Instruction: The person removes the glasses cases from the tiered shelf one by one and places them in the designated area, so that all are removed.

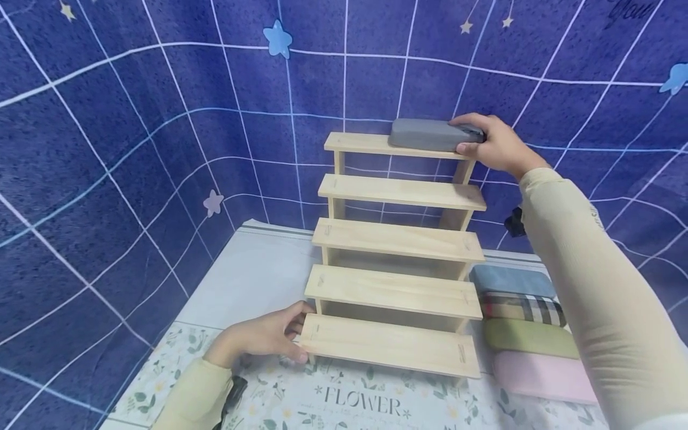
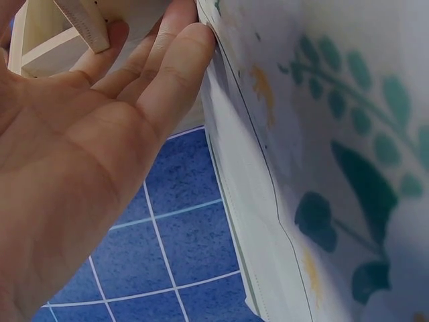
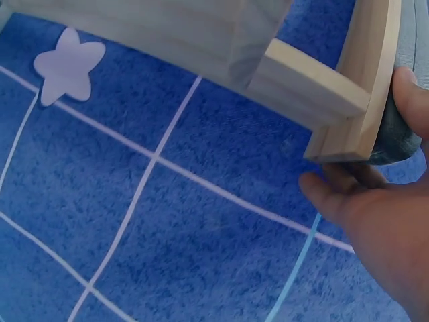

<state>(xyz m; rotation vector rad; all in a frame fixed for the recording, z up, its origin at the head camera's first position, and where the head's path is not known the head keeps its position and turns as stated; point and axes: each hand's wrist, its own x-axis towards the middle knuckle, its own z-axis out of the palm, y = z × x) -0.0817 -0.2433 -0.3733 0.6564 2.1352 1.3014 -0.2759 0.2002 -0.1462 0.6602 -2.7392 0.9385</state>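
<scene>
A stepped wooden display rack (image 1: 395, 239) with several pale shelves stands in the middle of the head view. On the right part of its top shelf lies a grey glasses case (image 1: 421, 134). My right hand (image 1: 497, 143) grips the right end of this case, thumb in front and fingers behind. In the right wrist view, fingertips (image 3: 318, 191) reach beneath the end of the top shelf. Low at the left, my left hand (image 1: 269, 334) holds the left end of the bottom shelf between thumb and fingers. The left wrist view shows the shelf end (image 2: 87, 27) against those fingers.
Right of the rack, a blue case (image 1: 513, 280), a plaid case (image 1: 521, 307), a green case (image 1: 529, 337) and a pink case (image 1: 543, 376) lie in a row. A flowered cloth (image 1: 177, 352) covers the table front. A blue gridded curtain (image 1: 161, 119) hangs behind.
</scene>
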